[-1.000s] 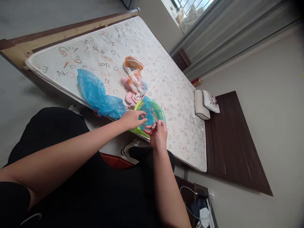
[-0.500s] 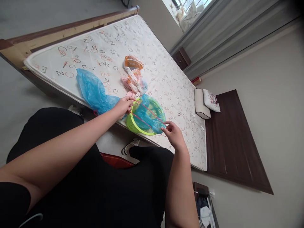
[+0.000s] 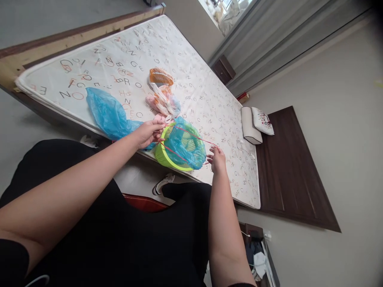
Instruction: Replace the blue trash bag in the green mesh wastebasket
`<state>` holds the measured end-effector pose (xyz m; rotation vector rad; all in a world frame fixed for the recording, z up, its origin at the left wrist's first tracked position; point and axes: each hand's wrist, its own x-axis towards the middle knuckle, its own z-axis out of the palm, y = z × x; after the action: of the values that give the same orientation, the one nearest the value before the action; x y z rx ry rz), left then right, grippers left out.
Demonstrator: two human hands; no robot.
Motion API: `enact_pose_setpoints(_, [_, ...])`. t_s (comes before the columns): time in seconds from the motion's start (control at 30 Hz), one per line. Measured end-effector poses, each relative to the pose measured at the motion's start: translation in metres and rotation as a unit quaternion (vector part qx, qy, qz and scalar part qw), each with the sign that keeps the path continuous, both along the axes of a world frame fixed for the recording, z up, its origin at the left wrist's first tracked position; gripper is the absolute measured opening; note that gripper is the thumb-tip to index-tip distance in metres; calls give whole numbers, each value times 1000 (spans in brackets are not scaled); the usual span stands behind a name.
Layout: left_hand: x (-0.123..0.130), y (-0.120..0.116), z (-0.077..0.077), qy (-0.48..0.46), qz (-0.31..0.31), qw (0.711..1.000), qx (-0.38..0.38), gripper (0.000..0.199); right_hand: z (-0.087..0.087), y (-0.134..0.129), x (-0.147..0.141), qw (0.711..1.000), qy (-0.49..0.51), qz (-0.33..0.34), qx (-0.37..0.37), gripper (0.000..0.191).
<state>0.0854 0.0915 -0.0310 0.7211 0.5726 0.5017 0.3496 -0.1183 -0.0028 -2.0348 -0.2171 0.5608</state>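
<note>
A lime-green mesh basket (image 3: 161,155) stands at the mattress edge with a thin blue plastic bag (image 3: 176,141) lying inside it. A red drawstring (image 3: 193,134) is stretched above the basket in a loop between both hands. At the basket's left side, my left hand (image 3: 151,133) pinches one end of the loop. On the right, my right hand (image 3: 217,159) has its fingers curled round the other end, beyond the rim. Another blue plastic bag (image 3: 107,113) lies on the mattress left of my left hand.
The letter-printed mattress (image 3: 206,107) carries an orange packet (image 3: 161,76) and a knotted plastic bag (image 3: 164,101) beyond the basket. Pillows (image 3: 251,124) lie by the dark headboard (image 3: 295,167). A red seat edge (image 3: 143,202) shows between my legs.
My right hand has moved right and slightly up, away from the bag's edge. The red drawstring is pulled wider, and more of the blue bag sits down inside the basket.
</note>
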Motion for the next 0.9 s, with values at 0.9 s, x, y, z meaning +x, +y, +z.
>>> enact_pose_setpoints(0.9, [-22,-7,-5,125,-283,950,42,30,-81,-19,-18,978,-167,-103,-77,26])
